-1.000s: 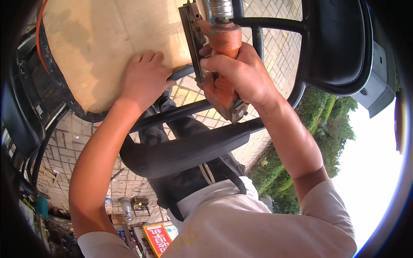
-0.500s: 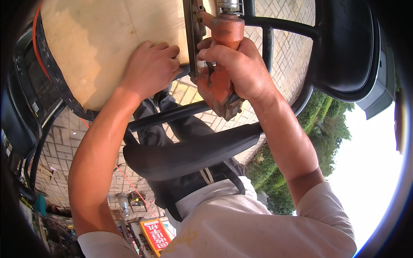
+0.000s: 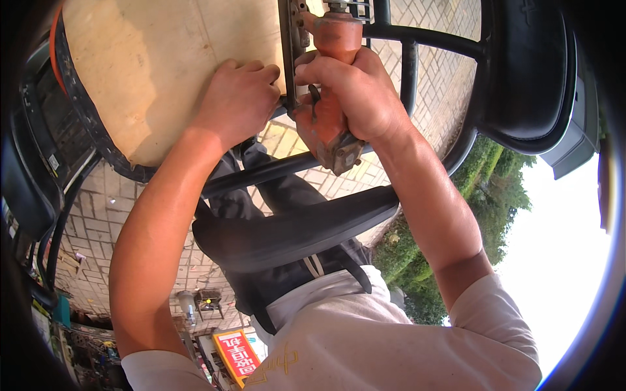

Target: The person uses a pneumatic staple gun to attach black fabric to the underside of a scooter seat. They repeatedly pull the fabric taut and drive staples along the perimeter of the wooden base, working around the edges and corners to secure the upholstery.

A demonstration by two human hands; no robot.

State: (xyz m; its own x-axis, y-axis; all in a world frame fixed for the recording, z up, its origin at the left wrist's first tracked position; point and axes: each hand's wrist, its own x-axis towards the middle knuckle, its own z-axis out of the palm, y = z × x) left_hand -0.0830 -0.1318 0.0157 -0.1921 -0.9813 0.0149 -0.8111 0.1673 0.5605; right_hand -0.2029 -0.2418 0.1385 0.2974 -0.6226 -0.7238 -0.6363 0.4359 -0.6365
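My right hand [image 3: 368,98] gripping a scuffed orange-red power tool [image 3: 329,124], dark metal strip [image 3: 287,52] alongside, at the right edge of a pale board [image 3: 130,78], my left hand [image 3: 241,98] curled on it, hold unclear

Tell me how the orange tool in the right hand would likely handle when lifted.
The orange tool probably feels heavy for its size: it looks thick, scuffed and metallic. Its solid look suggests it won't flex. A long dark rail runs along one side, so it may twist in the right hand.
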